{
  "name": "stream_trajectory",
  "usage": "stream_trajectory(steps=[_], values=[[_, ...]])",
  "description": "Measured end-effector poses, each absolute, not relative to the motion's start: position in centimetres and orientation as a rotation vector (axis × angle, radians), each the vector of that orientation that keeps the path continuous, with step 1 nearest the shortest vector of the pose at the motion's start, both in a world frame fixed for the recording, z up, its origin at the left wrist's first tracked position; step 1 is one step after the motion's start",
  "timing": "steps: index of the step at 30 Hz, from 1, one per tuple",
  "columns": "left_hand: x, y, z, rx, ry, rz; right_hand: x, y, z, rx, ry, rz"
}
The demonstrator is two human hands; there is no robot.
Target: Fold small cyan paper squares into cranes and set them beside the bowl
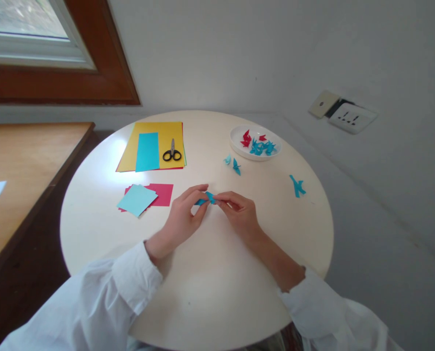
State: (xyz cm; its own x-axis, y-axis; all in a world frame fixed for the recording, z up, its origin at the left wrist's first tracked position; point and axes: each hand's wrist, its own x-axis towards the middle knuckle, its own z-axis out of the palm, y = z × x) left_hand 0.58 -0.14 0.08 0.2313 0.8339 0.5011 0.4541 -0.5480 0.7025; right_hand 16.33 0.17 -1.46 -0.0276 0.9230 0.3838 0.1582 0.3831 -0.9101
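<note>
Between my two hands, above the middle of the round table, is a small folded piece of blue paper [210, 197]. My left hand [188, 207] pinches its left side between thumb and fingers. My right hand [239, 209] grips the right end with thumb and forefinger. Fingers cover much of the paper, so its exact folded form is partly hidden. Just beyond the hands lie a blue origami crane [236, 166] and a pale green one [227, 160]. Left of my left hand, a pale green paper square [137, 200] rests on red paper squares [162, 195].
A white dish [235, 150] at the back right holds several red and blue cranes [263, 147]. Black-handled scissors [172, 152] and a blue strip [147, 152] lie on yellow sheets [129, 146]. Blue paper scraps [296, 186] lie near the right edge of the white table [202, 302].
</note>
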Motion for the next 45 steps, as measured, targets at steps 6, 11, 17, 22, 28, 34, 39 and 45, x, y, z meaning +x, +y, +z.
stream_trajectory(steps=[6,11,17,22,28,34,39,45], values=[[0.9,0.2,-0.6,1.828,1.115,1.176,16.3,0.1,-1.2,-1.009,-1.487,0.861],[1.2,0.1,-0.6,1.816,1.161,1.196,16.1,0.1,-1.3,-1.044,-1.39,0.924],[1.3,-0.3,-0.3,1.769,1.159,1.217,15.7,0.0,-1.2,-1.058,-1.324,0.948],[1.3,-0.1,0.1,1.655,1.099,1.228,15.6,-0.1,-1.1,-1.045,-1.342,0.937],[1.3,-0.1,0.4,1.687,1.152,1.171,15.7,-0.3,-1.1,-1.046,-1.396,0.889],[1.2,0.0,0.2,1.671,1.14,1.19,15.6,-0.4,-1.0,-1.032,-1.41,0.897],[1.1,0.2,-0.1,1.646,1.142,1.203,15.5,-0.4,-0.9,-1.034,-1.339,0.943],[1.2,0.2,-0.2,1.647,1.112,1.196,15.4,-0.5,-1.0,-1.028,-1.306,1.0]])
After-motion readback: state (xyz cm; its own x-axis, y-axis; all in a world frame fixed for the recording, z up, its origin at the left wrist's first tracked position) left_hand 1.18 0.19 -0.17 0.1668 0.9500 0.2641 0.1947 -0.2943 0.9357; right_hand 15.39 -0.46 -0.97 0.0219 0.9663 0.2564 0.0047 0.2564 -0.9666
